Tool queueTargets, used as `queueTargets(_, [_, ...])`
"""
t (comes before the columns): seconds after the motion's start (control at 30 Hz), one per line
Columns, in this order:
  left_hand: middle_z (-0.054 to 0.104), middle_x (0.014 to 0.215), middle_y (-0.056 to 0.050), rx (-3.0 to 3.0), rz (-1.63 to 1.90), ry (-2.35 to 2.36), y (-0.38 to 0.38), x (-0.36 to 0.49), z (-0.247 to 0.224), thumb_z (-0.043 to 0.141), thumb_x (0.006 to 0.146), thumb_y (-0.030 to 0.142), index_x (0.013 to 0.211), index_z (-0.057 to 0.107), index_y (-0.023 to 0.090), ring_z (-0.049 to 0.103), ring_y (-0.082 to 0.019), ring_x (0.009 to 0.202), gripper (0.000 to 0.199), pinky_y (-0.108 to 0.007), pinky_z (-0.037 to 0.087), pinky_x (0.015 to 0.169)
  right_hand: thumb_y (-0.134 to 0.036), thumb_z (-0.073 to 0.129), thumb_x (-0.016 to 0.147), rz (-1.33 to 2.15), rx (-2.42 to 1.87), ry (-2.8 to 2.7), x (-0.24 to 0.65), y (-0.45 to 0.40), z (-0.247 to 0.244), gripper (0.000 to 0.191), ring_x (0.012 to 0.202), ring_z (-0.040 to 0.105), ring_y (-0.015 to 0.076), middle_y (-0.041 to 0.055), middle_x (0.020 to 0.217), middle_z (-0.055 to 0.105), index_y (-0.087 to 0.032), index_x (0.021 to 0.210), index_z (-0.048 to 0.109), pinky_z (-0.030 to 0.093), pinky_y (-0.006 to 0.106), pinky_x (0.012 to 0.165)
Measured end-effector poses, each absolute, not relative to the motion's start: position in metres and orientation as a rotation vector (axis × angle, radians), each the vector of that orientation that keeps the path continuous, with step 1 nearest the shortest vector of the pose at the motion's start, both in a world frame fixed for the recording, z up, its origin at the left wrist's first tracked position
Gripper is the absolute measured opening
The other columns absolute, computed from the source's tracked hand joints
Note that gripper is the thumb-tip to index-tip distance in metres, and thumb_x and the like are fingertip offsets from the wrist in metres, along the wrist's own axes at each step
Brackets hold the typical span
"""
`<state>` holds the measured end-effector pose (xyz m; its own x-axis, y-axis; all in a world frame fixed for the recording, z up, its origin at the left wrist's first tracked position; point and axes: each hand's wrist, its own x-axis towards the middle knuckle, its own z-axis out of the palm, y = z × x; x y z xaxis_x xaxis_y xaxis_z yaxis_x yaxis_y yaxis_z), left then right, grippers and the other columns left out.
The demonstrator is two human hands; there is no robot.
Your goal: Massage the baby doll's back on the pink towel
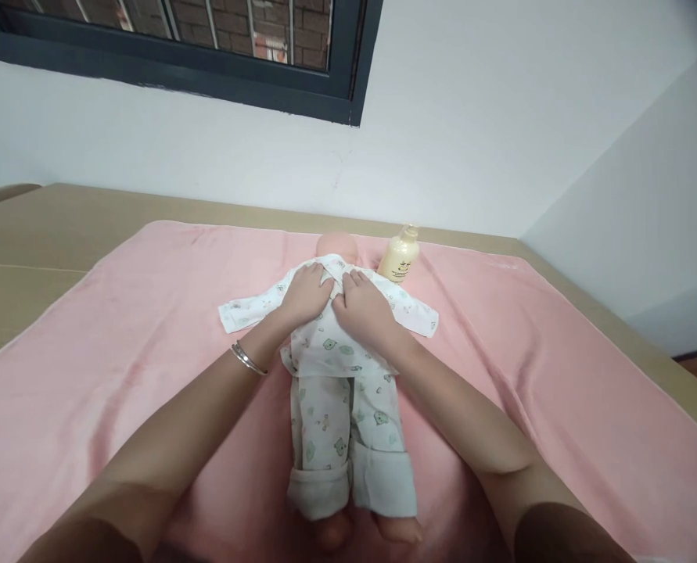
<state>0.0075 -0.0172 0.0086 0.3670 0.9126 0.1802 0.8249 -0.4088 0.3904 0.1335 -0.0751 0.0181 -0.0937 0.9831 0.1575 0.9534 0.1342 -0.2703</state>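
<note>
A baby doll lies stretched out on a pink blanket, its bald head at the far end and its bare feet toward me. It wears a white pajama top with a green animal print and matching pajama pants with rolled-up cuffs. Both sleeves spread out sideways. My left hand is at the upper chest, its fingers curled onto the top's cloth near the neckline. Opposite it, my right hand grips the cloth too, thumb close to the left thumb. My fingertips are partly hidden.
A pale yellow bottle stands on the blanket right of the doll's head. The pink blanket has soft folds and covers most of a wooden table. White walls rise behind and to the right, below a dark-framed window.
</note>
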Motion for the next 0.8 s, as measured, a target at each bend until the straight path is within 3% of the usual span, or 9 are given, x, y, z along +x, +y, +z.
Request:
queueTargets(0.13, [0.053, 0.148, -0.024, 2.584, 0.443, 1.581, -0.037, 0.017, 0.004, 0.030, 0.098, 0.020, 0.136, 0.053, -0.002, 0.044, -0.030, 0.144, 0.050, -0.043, 0.028, 0.124, -0.031, 0.034, 0.099, 0.249, -1.855, -2.038, 0.151, -0.056, 0.019, 0.048, 0.130, 0.056, 0.0324, 0.0200, 0.141, 0.060, -0.006, 0.132, 0.058, 0.044, 0.042, 0.109])
queueTargets(0.23, [0.048, 0.152, -0.023, 2.668, 0.397, 1.513, -0.047, 0.020, 0.006, 0.033, 0.096, 0.018, 0.140, 0.051, 0.001, 0.038, -0.032, 0.148, 0.050, -0.048, 0.028, 0.124, -0.032, 0.031, 0.100, 0.235, -1.911, -1.992, 0.158, -0.047, 0.017, 0.048, 0.128, 0.057, 0.0321, 0.0208, 0.138, 0.061, -0.006, 0.128, 0.058, 0.045, 0.042, 0.107])
queueTargets(0.4, [0.052, 0.150, -0.016, 2.436, 0.440, 1.510, -0.026, 0.010, 0.011, 0.030, 0.096, 0.025, 0.138, 0.053, 0.009, 0.047, -0.031, 0.139, 0.050, -0.047, 0.038, 0.118, -0.025, 0.031, 0.099, 0.084, -1.947, -2.113, 0.143, -0.068, 0.023, 0.044, 0.130, 0.054, 0.0318, 0.0230, 0.135, 0.062, -0.004, 0.122, 0.061, 0.042, 0.040, 0.109])
queueTargets(0.53, [0.050, 0.152, -0.017, 2.422, 0.468, 1.575, -0.023, 0.011, 0.009, 0.026, 0.098, 0.025, 0.139, 0.051, 0.008, 0.044, -0.032, 0.141, 0.052, -0.048, 0.032, 0.121, -0.028, 0.033, 0.099, 0.119, -1.943, -2.125, 0.144, -0.068, 0.024, 0.041, 0.121, 0.060, 0.0328, 0.0208, 0.128, 0.066, -0.009, 0.114, 0.066, 0.048, 0.042, 0.102])
queueTargets(0.6, [0.051, 0.149, -0.020, 2.446, 0.429, 1.613, -0.034, 0.017, 0.010, 0.028, 0.097, 0.024, 0.137, 0.052, 0.005, 0.043, -0.036, 0.142, 0.050, -0.053, 0.031, 0.121, -0.032, 0.033, 0.100, 0.175, -1.928, -2.095, 0.152, -0.057, 0.019, 0.044, 0.127, 0.057, 0.0334, 0.0205, 0.138, 0.061, -0.009, 0.122, 0.064, 0.047, 0.044, 0.105])
queueTargets(0.67, [0.054, 0.145, -0.021, 2.495, 0.392, 1.578, -0.046, 0.022, 0.012, 0.031, 0.096, 0.021, 0.132, 0.056, 0.006, 0.043, -0.037, 0.141, 0.047, -0.055, 0.032, 0.119, -0.033, 0.032, 0.101, 0.167, -1.907, -2.102, 0.159, -0.045, 0.013, 0.051, 0.140, 0.047, 0.0341, 0.0229, 0.151, 0.050, -0.003, 0.135, 0.055, 0.038, 0.046, 0.116])
queueTargets(0.8, [0.052, 0.149, -0.019, 2.467, 0.432, 1.488, -0.047, 0.022, 0.013, 0.028, 0.095, 0.017, 0.131, 0.057, 0.008, 0.043, -0.032, 0.143, 0.046, -0.047, 0.035, 0.120, -0.032, 0.028, 0.102, 0.127, -1.914, -2.140, 0.156, -0.044, 0.005, 0.061, 0.149, 0.034, 0.0364, 0.0272, 0.158, 0.038, 0.006, 0.148, 0.039, 0.026, 0.052, 0.123])
